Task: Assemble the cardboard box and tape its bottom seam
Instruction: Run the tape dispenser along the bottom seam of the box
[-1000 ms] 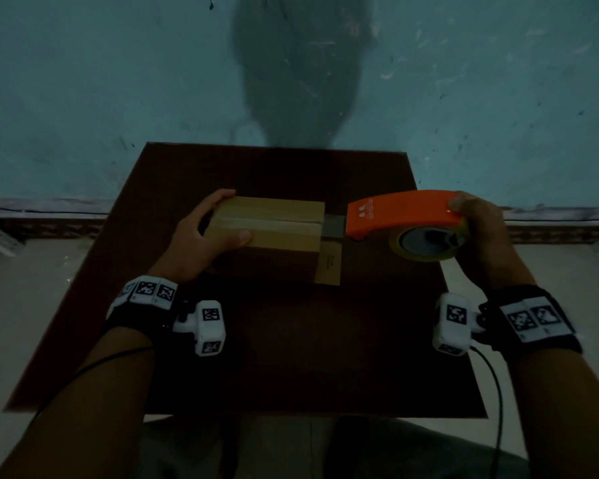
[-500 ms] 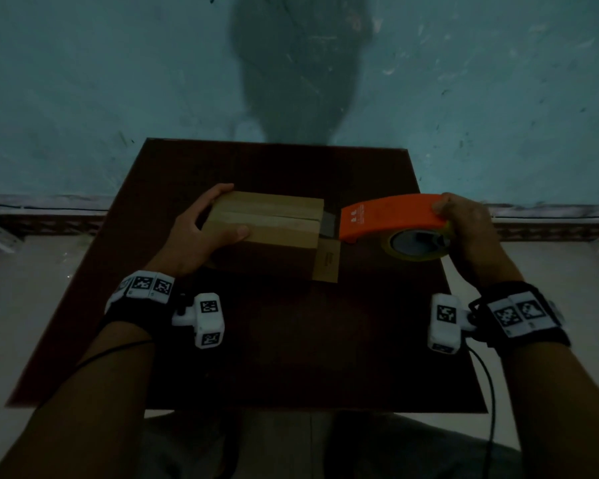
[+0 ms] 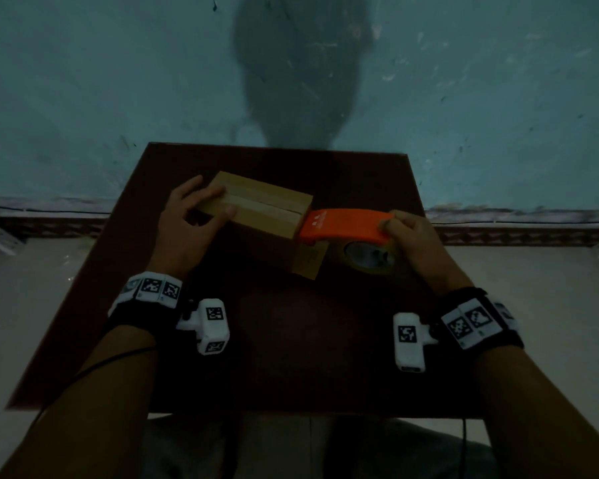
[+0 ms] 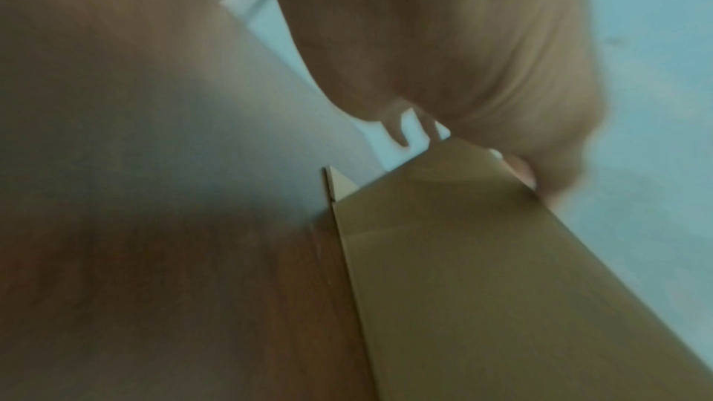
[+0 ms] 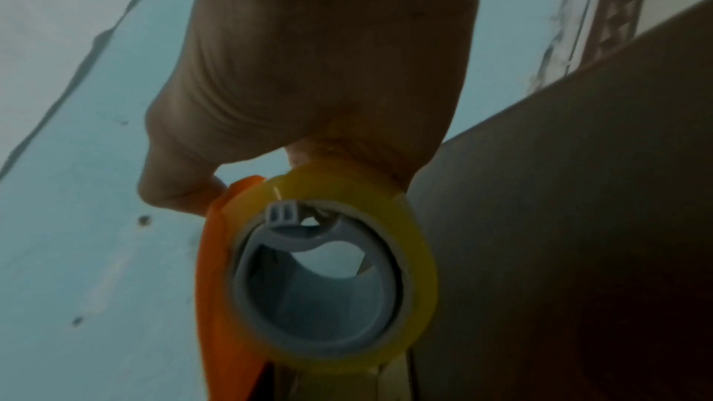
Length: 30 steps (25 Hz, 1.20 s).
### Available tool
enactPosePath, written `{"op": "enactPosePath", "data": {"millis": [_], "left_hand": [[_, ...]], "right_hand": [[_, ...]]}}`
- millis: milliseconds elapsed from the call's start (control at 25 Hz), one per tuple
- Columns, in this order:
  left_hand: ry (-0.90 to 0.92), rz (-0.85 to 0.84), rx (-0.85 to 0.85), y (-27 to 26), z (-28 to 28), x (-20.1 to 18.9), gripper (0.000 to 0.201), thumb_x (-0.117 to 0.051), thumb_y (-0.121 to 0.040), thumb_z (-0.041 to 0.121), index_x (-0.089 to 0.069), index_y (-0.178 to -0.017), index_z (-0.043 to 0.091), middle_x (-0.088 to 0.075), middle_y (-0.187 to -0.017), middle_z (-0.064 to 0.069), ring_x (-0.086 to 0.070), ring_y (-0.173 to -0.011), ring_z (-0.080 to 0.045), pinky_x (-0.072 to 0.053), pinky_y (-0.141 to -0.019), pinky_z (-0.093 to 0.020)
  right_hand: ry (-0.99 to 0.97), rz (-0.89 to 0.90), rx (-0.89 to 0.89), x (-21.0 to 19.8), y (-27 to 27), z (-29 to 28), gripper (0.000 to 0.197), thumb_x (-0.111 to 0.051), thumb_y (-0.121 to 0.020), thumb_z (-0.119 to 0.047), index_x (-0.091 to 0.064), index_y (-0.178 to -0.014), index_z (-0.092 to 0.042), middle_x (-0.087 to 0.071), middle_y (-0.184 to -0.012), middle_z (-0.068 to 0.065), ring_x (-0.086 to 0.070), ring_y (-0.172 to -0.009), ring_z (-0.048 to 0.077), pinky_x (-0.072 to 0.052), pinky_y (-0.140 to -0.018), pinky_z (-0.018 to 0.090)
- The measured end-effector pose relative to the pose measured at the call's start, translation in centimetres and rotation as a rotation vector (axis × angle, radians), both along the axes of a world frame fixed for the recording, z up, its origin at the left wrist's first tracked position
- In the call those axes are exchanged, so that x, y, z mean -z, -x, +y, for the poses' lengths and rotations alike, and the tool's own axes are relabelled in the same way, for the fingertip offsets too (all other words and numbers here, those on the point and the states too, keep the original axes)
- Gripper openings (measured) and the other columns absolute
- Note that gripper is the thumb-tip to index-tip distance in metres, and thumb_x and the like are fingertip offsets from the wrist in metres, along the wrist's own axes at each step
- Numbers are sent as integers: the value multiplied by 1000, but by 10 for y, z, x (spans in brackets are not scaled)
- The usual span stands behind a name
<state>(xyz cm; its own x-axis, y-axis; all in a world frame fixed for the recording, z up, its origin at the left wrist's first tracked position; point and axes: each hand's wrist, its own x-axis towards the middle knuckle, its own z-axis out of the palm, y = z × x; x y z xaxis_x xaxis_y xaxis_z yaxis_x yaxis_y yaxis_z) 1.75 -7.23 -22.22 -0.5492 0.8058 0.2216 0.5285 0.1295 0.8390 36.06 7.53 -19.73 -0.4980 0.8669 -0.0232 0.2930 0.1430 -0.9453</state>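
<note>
We are working at 1 dark desk (image 3: 291,357) with 1 cardboard box (image 3: 256,216) and 1 orange tape dispenser (image 3: 346,225). The box is lying near the middle of the desk, a little toward 11 o'clock, with its closed flaps facing up, so that the seam between the 2 flaps is open to the tape.

Our left hand (image 3: 184,229) is curling over the box end at 9 o'clock, the thumb on the top and the fingers at the far edge. We think it is bracing the box so it is not sliding while the tape is pulling.

Our right hand (image 3: 408,233) is gripping the dispenser at its rear, at 3 o'clock from the box, with fingers wrapping around the handle and the roll. The dispenser nose is meeting the box edge at the seam end. 1 yellowish tape roll (image 5: 331,261) is sitting in the dispenser.

A lighter strip is running along the seam; we are judging that this is tape, and that it is being cut or finished at this edge. 1 small flap (image 3: 308,261) is hanging down at the box side.
</note>
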Motion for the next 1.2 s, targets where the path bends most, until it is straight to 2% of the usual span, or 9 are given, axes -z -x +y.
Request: {"op": "enactPosePath", "data": {"millis": [80, 160, 240, 440, 560, 680, 880, 1040, 1200], "left_hand": [[-18, 225, -81, 0, 5, -1, 27, -71, -98, 31, -75, -125, 29, -54, -147, 9, -40, -139, -12, -35, -109, -10], [-33, 451, -134, -4, 11, -1, 28, -61, -100, 31, -78, -122, 25, -65, -138, 2, -51, -133, -30, -45, -111, -44], [69, 488, -167, -12, 18, -1, 41, -56, -100, 41, -73, -130, 20, -64, -144, -6, -51, -135, -37, -40, -112, -57], [275, 360, -80, -40, 32, 0, 81, -62, -92, 67, -48, -157, 20, -29, -173, -10, -18, -161, -32, -19, -128, -52], [229, 262, -85, -39, 36, -3, 77, -64, -96, 58, -45, -160, 20, -25, -175, -7, -8, -164, -28, -17, -130, -50], [233, 253, -41, -36, 38, -3, 71, -64, -101, 44, -39, -162, 19, -20, -176, -5, 2, -165, -26, -13, -130, -50], [295, 294, -44, -34, 41, -3, 69, -63, -102, 43, -39, -163, 20, -19, -177, -4, 3, -164, -28, -11, -129, -49], [269, 277, -75, -38, 42, -6, 66, -64, -102, 40, -45, -160, 15, -26, -175, -6, -3, -164, -29, -11, -130, -44], [272, 289, -78, -39, 43, -9, 64, -64, -102, 37, -47, -159, 13, -29, -174, -8, -6, -164, -32, -11, -129, -43]], "right_hand": [[26, -23, -34, -3, 14, -9, 29, -56, -108, -22, -59, -80, -18, -59, -64, -11, -57, -50, 0, -47, -52, 17], [35, -23, -69, -6, 29, -18, 25, -54, -110, -22, -62, -88, -14, -60, -74, -6, -60, -51, -2, -48, -51, 16], [43, -22, -67, -9, 44, -26, 24, -55, -110, -26, -64, -92, -12, -61, -75, -3, -60, -50, -3, -48, -50, 16], [96, -21, -23, -11, 77, -44, 30, -61, -107, -37, -70, -90, -14, -66, -69, -5, -60, -49, -1, -46, -49, 18], [162, -4, -93, -13, 86, -52, 36, -60, -107, -39, -72, -96, -6, -71, -75, 4, -66, -55, 8, -50, -52, 18], [215, 22, -128, -9, 94, -61, 42, -59, -107, -39, -68, -97, 1, -70, -80, 22, -67, -63, 25, -52, -58, 31], [314, 6, -115, -10, 103, -64, 43, -55, -109, -39, -68, -107, 2, -76, -90, 32, -75, -63, 35, -58, -61, 38], [301, -25, -33, -23, 114, -59, 44, -59, -105, -35, -71, -102, 7, -74, -84, 27, -71, -48, 26, -53, -45, 29], [348, -40, 32, -35, 124, -60, 36, -61, -105, -35, -69, -90, -3, -70, -78, 15, -65, -40, 11, -48, -40, 21]]}}
